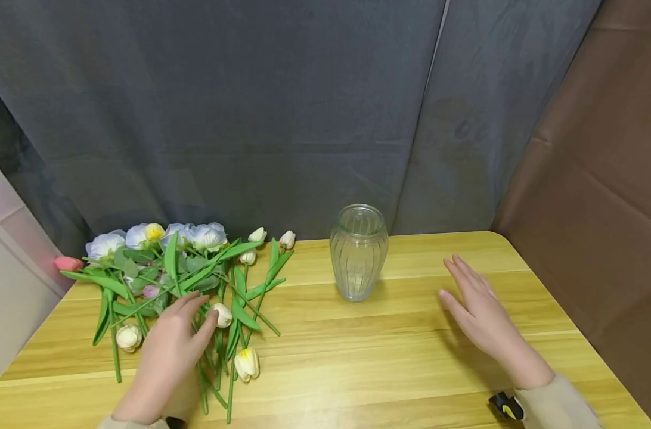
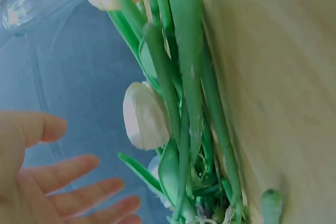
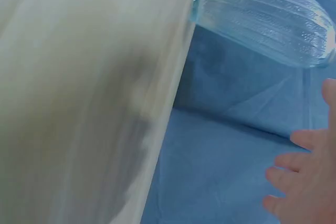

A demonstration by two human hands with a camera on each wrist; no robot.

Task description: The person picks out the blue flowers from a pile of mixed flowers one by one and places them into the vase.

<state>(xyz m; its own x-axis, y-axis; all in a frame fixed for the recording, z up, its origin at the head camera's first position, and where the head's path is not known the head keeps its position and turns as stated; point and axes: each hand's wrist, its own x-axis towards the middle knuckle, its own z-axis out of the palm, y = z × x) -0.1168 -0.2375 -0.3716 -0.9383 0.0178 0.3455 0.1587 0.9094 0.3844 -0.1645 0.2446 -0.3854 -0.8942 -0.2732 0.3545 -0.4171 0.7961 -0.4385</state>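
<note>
A pile of artificial flowers lies on the left of the table. White tulips (image 1: 247, 364), long green stems and leaves (image 1: 245, 316), and pale blue blooms (image 1: 207, 237) along its back edge make it up. My left hand (image 1: 172, 342) hovers over the front of the pile, fingers spread and slightly bent. In the left wrist view the hand (image 2: 68, 187) is apart from a white tulip (image 2: 144, 116), with nothing in its grasp. A ribbed clear glass vase (image 1: 359, 262) stands upright near the back edge. To its right, my right hand (image 1: 483, 316) is held out with straight fingers, not touching the vase (image 3: 268, 19).
The wooden table (image 1: 400, 369) backs onto a dark grey curtain (image 1: 277, 119). A brown cloth (image 1: 604, 196) hangs on the right and a white panel (image 1: 14, 280) on the left. A pink tulip (image 1: 69, 264) sticks out at the pile's left end.
</note>
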